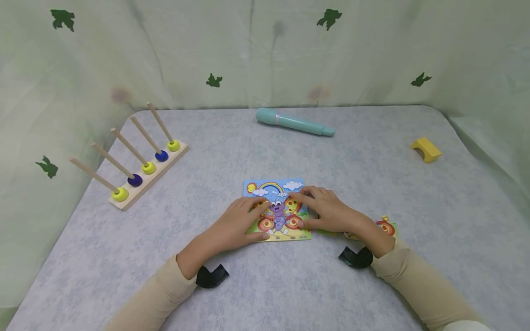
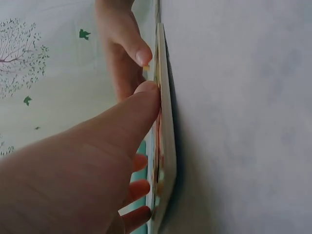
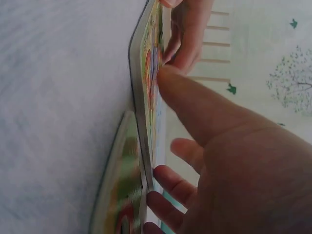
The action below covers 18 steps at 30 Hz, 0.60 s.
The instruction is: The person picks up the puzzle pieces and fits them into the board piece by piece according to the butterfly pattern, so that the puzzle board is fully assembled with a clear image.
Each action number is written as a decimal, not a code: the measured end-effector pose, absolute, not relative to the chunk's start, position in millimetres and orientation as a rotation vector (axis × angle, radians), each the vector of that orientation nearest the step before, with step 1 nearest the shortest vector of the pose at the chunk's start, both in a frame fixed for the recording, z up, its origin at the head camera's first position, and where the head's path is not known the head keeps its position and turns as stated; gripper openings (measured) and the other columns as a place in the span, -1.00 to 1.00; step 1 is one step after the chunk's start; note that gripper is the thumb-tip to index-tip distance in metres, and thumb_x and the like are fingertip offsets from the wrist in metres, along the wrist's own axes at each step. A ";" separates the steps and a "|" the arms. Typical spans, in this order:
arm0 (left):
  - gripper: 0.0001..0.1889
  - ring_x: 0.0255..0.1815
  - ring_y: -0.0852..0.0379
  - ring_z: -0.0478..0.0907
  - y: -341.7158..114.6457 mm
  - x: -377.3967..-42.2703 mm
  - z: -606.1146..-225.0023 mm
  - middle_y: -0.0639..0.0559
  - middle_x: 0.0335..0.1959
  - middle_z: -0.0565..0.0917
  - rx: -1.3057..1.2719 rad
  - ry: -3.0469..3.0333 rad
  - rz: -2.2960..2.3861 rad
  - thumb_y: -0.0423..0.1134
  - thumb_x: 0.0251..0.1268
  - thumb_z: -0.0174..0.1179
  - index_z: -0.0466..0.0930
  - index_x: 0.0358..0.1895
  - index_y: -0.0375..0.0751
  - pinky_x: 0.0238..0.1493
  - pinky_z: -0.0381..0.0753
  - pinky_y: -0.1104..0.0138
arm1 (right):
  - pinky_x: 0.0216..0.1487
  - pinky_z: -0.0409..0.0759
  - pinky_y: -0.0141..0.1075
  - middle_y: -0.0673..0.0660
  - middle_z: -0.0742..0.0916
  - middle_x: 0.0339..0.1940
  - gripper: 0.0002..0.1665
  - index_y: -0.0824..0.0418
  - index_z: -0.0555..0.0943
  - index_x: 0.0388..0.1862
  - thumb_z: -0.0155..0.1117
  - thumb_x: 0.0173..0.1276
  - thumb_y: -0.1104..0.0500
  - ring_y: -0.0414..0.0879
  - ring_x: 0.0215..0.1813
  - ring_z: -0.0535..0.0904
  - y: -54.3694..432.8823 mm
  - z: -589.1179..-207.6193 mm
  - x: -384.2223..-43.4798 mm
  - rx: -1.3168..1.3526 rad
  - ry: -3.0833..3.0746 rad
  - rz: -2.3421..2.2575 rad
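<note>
A square picture puzzle [image 1: 278,221] lies flat, printed with a purple butterfly, a rainbow and a sun. My left hand [image 1: 236,223] rests on its left side, thumb low and fingertips over the left wing. From the other side, my right hand [image 1: 333,212] touches the right wing with loosely bent fingers. Up close, the left thumb [image 2: 146,90] lies on the board's face near its edge, and the right thumb [image 3: 170,78] also meets the picture. A second colourful board [image 3: 122,180] sits beside the puzzle, partly hidden beneath the right hand and wrist.
At the left stands a wooden peg abacus [image 1: 142,181] with yellow and dark blue beads. A teal pen-like stick [image 1: 296,122] lies near the back edge. Far to the right is a yellow arch block [image 1: 427,149]. A pale curtain [image 1: 265,50] hangs behind the table.
</note>
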<state>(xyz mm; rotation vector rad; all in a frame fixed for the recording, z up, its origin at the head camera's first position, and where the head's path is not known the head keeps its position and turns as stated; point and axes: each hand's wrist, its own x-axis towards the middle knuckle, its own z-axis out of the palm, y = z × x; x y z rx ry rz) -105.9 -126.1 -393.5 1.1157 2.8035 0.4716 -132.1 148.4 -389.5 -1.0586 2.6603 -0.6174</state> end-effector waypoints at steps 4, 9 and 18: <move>-0.12 0.32 -0.02 0.01 -142.1 -101.0 -394.9 -0.10 0.33 0.09 0.928 2.785 0.606 0.27 0.07 0.10 0.05 0.38 -0.16 0.24 0.08 0.09 | 0.16 0.11 0.04 0.11 0.34 0.21 -0.08 0.01 0.10 0.41 0.20 0.14 -0.24 0.05 0.24 0.19 148.9 -389.6 -132.0 -1.005 2.637 -0.684; -0.03 0.36 -0.02 -0.09 -160.6 -98.9 -400.5 -0.07 0.38 -0.01 0.788 2.758 0.699 0.34 0.01 0.07 -0.02 0.39 -0.17 0.26 0.02 0.06 | 0.20 0.06 0.08 0.08 0.30 0.28 -0.04 0.04 0.07 0.41 0.22 0.12 -0.23 0.03 0.31 0.11 150.5 -387.1 -133.2 -0.960 2.566 -0.766; -0.05 0.36 0.01 -0.07 -167.4 -100.3 -405.8 0.00 0.37 0.04 0.812 2.756 0.728 0.35 0.02 0.05 0.02 0.39 -0.16 0.26 0.01 0.06 | 0.17 0.23 0.00 0.08 0.21 0.34 -0.03 0.04 0.06 0.40 0.33 0.10 -0.08 -0.01 0.30 0.16 167.4 -367.1 -119.5 -0.837 2.495 -1.031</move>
